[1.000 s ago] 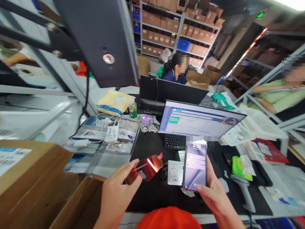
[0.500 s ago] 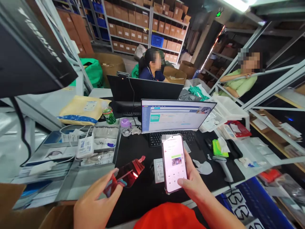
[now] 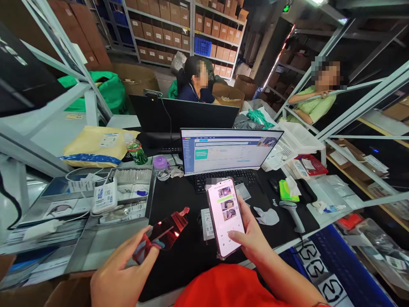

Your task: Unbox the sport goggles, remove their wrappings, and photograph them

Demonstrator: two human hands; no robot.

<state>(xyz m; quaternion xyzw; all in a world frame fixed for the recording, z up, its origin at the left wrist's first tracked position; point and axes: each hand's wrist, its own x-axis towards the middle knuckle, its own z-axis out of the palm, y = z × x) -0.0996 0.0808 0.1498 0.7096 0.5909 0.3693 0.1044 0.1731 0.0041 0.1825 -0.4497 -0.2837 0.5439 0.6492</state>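
My left hand (image 3: 123,266) pinches a pair of sunglasses (image 3: 171,230) with a shiny red mirrored lens between thumb and fingers, above the black desk mat. Their far end points up to the right; the near end is partly hidden by my fingers. My right hand (image 3: 252,232) grips a smartphone (image 3: 225,217) upright, its lit screen facing me, with a thumb over the lower screen. Several small pictures show in a message list on it. Behind the phone lies a small white printed card or packet (image 3: 207,224), partly covered.
A lit monitor (image 3: 223,151) and keyboard (image 3: 201,182) stand ahead. At left is a grey tray (image 3: 96,238) of packets and papers; at right, a barcode scanner (image 3: 293,215), tissue pack (image 3: 287,191) and white cloth (image 3: 266,216). Two people (image 3: 196,91) are beyond the desk.
More pictures now show in the message list on the phone screen. The whole view has shifted, so the desk appears farther left. Both hands keep their holds.
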